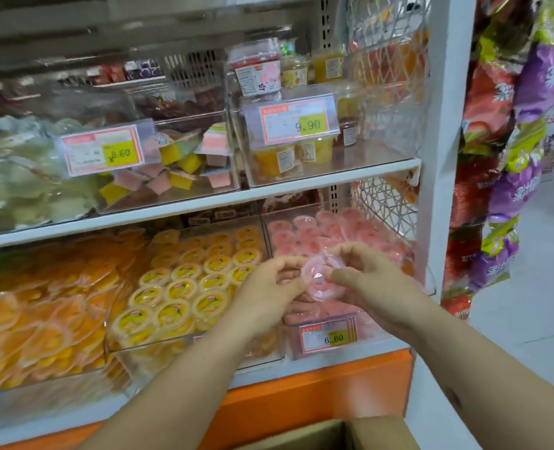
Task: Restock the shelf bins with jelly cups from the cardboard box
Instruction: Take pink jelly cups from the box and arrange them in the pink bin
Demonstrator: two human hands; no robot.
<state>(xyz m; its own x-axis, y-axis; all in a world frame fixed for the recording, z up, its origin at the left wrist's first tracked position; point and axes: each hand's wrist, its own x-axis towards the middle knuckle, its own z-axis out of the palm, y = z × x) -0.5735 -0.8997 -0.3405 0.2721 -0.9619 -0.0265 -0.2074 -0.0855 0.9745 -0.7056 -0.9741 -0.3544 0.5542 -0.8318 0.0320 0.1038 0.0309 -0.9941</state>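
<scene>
Over pink bin [371, 332], left hand [270, 284] and right hand [371, 280] both pinch pink jelly cup [325, 277].

A yellow price tag reading 9.90 [310, 126] fronts a clear upper-shelf container of orange-filled tubs [274, 160]; to its left, a tag marked 8.60 [120, 154] sits before pink and yellow wedge-shaped sweets [184, 172]; bright snack bags [502, 177] hang down the right side of the white upright post [444, 131]; an orange base panel [317, 394] runs below.

head cam | faces forward-down | close to shelf bins [350, 332]
</scene>
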